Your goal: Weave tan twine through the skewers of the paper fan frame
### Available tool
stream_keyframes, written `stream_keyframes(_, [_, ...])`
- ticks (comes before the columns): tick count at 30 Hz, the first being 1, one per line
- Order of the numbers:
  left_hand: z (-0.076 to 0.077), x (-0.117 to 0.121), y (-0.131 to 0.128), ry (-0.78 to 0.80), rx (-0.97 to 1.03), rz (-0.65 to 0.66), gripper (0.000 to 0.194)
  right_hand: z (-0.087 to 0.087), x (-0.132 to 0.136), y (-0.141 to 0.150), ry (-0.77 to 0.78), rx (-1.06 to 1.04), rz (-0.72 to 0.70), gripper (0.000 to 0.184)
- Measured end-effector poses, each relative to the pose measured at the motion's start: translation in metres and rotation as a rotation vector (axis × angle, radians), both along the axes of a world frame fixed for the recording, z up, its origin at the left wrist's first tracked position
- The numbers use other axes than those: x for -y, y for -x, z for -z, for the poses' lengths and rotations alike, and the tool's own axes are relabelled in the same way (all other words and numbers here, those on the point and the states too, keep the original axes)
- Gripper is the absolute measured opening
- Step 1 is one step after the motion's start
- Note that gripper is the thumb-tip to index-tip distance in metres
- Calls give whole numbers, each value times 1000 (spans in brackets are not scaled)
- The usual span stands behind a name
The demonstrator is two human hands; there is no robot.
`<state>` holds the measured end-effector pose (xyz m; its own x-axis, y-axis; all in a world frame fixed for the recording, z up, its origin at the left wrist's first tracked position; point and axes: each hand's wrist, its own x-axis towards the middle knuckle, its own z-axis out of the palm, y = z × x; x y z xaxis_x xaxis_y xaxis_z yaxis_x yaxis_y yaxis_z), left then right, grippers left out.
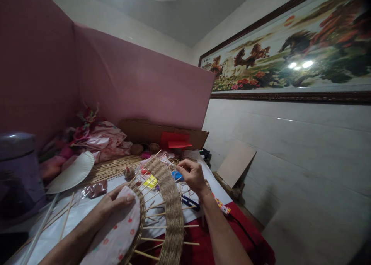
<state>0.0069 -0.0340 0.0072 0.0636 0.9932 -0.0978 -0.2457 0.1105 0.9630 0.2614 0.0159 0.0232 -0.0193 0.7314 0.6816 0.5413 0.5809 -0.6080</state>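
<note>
A round woven twine piece [174, 218] is held up tilted before me. Its twine band runs around thin wooden sticks [156, 227] that spread out from a cloth-covered disc [118, 232] with a pink-red print. My left hand [111, 205] grips the disc by its upper edge, thumb on the cloth. At the upper right of the band, my right hand [191, 175] pinches with thumb and forefinger close to the stick ends. What lies between those fingertips is too small to make out.
Behind lie bundled sticks [108, 168], a white pleated fan [74, 174], pink cloth [107, 135] and a cardboard piece [139, 129]. A yellow item [150, 182] and a dark blue tool [190, 203] are beyond the weave. Red cloth [246, 234] covers the right; a purple container [19, 176] stands left.
</note>
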Motion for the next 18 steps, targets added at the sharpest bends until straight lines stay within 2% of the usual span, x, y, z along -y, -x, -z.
stream_keyframes(7, [3,-3,1,1,-9,-58,53,-4,7,1,-136,-57,-77,14])
stream_keyframes(14, [-3,1,0,5,-8,-4,48,-3,6,2,32,-38,-206,13])
stream_keyframes(18, [-4,2,0,10,25,4,52,-7,8,1,69,-102,-267,12])
